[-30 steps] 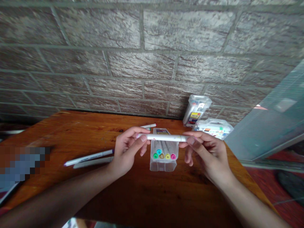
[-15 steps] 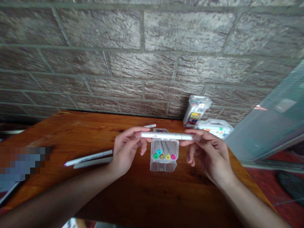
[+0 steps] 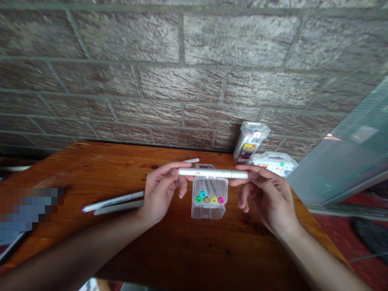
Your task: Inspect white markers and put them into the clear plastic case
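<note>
A white marker (image 3: 213,173) lies level between my two hands, above a clear plastic case. My left hand (image 3: 160,192) pinches its left end with thumb and fingertips. At the right end, my right hand (image 3: 268,194) holds it the same way. The open clear case (image 3: 208,212) stands on the table below and holds several markers with green, blue, brown, yellow and pink ends. Two loose markers, one with a purple tip (image 3: 113,201), lie left of my left hand. Another marker with a red tip (image 3: 192,160) lies behind my left fingers, partly hidden.
The wooden table (image 3: 169,250) stands against a brick wall (image 3: 182,81). At its back right are an upright clear case (image 3: 250,141) and a second clear case with a handle (image 3: 275,163). A pixelated area covers the left edge. A translucent panel (image 3: 342,161) is at right.
The held marker has shifted very slightly to the left at its left end. Both hands are otherwise almost still.
</note>
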The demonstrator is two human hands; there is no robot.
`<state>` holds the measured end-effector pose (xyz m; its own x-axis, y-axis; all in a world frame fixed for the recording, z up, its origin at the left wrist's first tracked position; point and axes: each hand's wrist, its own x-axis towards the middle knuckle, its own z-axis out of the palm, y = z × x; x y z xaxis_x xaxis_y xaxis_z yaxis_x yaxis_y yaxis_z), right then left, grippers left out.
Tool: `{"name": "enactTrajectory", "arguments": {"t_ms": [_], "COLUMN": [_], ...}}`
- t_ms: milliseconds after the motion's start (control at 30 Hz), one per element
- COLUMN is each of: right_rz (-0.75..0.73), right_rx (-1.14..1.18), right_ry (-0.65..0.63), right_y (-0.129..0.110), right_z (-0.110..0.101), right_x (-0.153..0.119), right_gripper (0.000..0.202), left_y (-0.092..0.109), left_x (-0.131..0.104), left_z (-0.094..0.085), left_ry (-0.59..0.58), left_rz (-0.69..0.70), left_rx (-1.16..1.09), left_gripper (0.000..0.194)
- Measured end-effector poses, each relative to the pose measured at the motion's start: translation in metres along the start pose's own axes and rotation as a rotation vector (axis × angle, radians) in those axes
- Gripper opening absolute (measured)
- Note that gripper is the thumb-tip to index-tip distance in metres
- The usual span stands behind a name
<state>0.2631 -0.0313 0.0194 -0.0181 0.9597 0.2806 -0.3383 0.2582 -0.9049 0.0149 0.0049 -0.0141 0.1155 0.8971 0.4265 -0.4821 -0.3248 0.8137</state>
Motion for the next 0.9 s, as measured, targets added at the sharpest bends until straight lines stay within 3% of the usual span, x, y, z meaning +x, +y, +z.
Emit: {"name": "enactTrajectory", "arguments": {"t_ms": [900], "right_rz": [0.020], "right_rx": [-0.042], "right_ry": [0.035], "right_y": [-0.0021], "right_z": [0.0015], "right_x": [-0.0008], "right_gripper": [0.026], "left_y": [0.0022], "left_x": [0.0005], "left_z": [0.0006], "left_ry": [-0.007], "left_rz": [0.000], "left_rx": [0.000], "left_gripper": [0.026]}}
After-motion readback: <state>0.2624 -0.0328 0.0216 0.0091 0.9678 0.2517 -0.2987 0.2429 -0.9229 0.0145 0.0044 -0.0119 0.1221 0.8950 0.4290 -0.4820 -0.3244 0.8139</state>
